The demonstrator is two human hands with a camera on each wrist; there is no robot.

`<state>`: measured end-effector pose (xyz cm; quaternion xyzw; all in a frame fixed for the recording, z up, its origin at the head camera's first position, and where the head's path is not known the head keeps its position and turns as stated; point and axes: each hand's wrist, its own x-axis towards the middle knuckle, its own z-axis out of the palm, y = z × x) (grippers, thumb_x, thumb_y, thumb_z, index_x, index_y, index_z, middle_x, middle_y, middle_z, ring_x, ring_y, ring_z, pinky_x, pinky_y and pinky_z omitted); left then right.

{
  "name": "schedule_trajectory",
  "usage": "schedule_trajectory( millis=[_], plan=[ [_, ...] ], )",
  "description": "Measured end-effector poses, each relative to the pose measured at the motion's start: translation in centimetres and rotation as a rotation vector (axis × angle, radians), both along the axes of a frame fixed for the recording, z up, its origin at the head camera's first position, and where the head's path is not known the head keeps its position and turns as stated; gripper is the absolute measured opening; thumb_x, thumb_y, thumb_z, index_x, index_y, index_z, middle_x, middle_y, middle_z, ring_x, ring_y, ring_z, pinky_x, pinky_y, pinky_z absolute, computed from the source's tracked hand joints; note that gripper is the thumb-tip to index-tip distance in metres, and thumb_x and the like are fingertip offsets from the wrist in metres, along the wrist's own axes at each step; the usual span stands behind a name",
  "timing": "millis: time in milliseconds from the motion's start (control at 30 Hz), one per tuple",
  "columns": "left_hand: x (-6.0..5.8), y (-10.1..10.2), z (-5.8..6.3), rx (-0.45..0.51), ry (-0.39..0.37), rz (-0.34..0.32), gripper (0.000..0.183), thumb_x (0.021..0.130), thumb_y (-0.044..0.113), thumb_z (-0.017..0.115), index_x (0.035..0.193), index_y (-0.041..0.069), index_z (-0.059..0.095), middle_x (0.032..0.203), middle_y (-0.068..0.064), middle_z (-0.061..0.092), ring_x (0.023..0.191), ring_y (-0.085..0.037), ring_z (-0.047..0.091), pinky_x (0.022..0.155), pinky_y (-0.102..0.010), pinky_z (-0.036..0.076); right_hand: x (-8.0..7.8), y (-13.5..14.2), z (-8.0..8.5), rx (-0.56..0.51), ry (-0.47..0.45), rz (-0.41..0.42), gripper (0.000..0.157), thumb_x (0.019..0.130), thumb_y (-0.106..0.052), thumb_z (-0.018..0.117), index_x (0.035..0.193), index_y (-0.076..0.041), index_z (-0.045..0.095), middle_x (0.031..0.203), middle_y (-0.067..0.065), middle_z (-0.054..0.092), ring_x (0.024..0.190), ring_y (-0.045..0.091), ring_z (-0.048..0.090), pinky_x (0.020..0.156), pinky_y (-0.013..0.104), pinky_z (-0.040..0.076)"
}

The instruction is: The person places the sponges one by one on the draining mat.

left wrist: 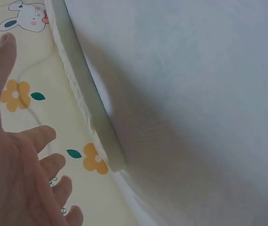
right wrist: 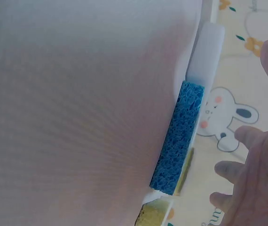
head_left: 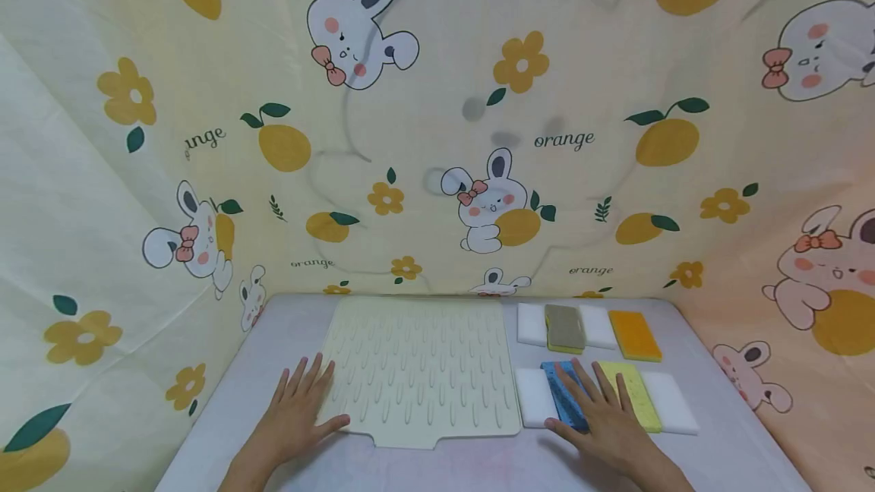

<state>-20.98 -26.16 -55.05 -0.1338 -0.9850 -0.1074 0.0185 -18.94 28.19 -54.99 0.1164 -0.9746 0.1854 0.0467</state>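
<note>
Left hand [head_left: 297, 412] and right hand [head_left: 604, 422] are seemingly readied, fingers apart, by the ridged mat [head_left: 424, 370] reaching the table's [head_left: 478, 469] far edge and blue sponge [head_left: 562, 401] toward its right, a grasp likely needed next.

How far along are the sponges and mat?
Looks done: eight sponges laid in two rows beside the cream ridged mat. In hand: nothing; left hand open near the mat's left edge, right hand over the blue sponge and yellow sponge. Remaining: probably the handling itself; no sponge is on the mat.
</note>
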Motion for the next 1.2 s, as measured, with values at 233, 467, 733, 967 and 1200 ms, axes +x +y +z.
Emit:
schedule_trajectory(
  millis=[233, 467, 733, 967, 1200],
  plan=[
    [-0.2, -0.7, 0.0, 0.022, -0.015, -0.042, 0.1, 0.097, 0.068, 0.066, 0.165, 0.0, 0.037, 0.174, -0.027, 0.025, 0.161, -0.048, 0.02, 0.13, -0.069, 0.014, 0.0, 0.8, 0.2, -0.014, 0.021, 0.028, 0.091, 0.096, -0.066, 0.071, 0.167, -0.019, 0.039, 0.176, 0.021, 0.024, 0.157, 0.058, 0.017, 0.127, 0.07, -0.015],
    [-0.9, -1.0, 0.0, 0.052, -0.033, -0.088, 0.099, 0.098, 0.062, 0.07, 0.164, -0.004, 0.037, 0.173, -0.03, 0.025, 0.16, -0.051, 0.023, 0.129, -0.069, 0.018, -0.3, 3.1, 0.4, 0.011, 0.03, 0.016, 0.094, 0.097, -0.063, 0.071, 0.172, -0.027, 0.027, 0.174, 0.025, 0.025, 0.159, 0.058, 0.013, 0.125, 0.071, -0.018],
    [-1.3, -1.1, -0.1, 0.076, -0.096, -0.077, 0.103, 0.097, 0.063, 0.07, 0.165, -0.005, 0.033, 0.173, -0.03, 0.022, 0.16, -0.05, 0.022, 0.13, -0.067, 0.017, -0.6, 5.1, 0.2, -0.001, 0.024, 0.003, 0.094, 0.097, -0.061, 0.072, 0.17, -0.017, 0.031, 0.174, 0.026, 0.024, 0.158, 0.057, 0.014, 0.123, 0.062, -0.028],
    [-1.2, -1.2, -0.3, 0.089, -0.123, -0.084, 0.108, 0.096, 0.065, 0.071, 0.165, -0.007, 0.031, 0.172, -0.032, 0.022, 0.159, -0.052, 0.024, 0.13, -0.067, 0.019, -1.0, 6.5, -0.1, 0.002, 0.007, -0.005, 0.096, 0.099, -0.059, 0.07, 0.172, -0.015, 0.026, 0.175, 0.027, 0.02, 0.159, 0.057, 0.011, 0.122, 0.062, -0.028],
    [-1.3, -1.3, -0.9, 0.118, -0.191, -0.047, 0.111, 0.095, 0.064, 0.072, 0.164, -0.01, 0.029, 0.173, -0.031, 0.02, 0.16, -0.05, 0.022, 0.131, -0.064, 0.018, -1.8, 7.9, -0.4, 0.004, -0.021, -0.025, 0.099, 0.096, -0.06, 0.073, 0.171, -0.015, 0.028, 0.171, 0.032, 0.025, 0.154, 0.062, 0.018, 0.123, 0.076, -0.013]
  ],
)
